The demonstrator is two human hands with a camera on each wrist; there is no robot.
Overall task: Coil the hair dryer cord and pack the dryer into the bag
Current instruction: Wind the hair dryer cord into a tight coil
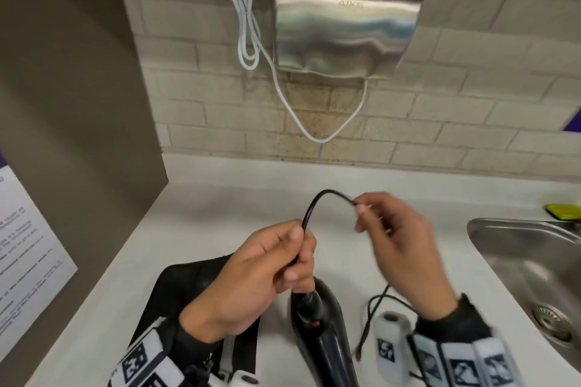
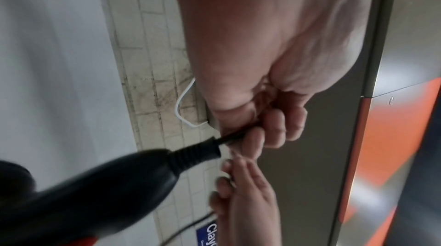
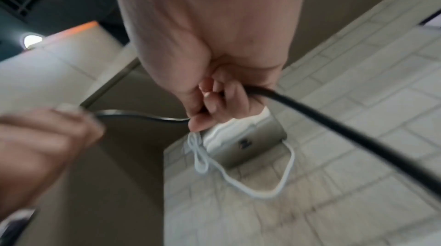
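While the left hand (image 1: 251, 273) pinches the black cord (image 1: 317, 201) just above the ribbed strain relief, thumb and curled fingers closed round it, the right hand (image 1: 399, 248) grips the same cord a short way farther along, its fingers (image 3: 222, 99) curled over it. Between the two grips the cord rises in one small arch, running left to right above the counter (image 1: 220, 198). Below the left hand hangs the hair dryer (image 1: 317, 324), its handle pointing up toward the fingers and its body toward the person. The slack part of the cord leaves the right hand, trails down past that wrist and loops loosely on the counter, so the free length lies on the right hand's side. That hand looks best placed to feed the next turn back to the left, which serves as anchor. The dark bag (image 1: 188, 280) lies flat on the counter beneath the left wrist, just beside the dryer. A steel sink (image 1: 522, 248) sits to the right.
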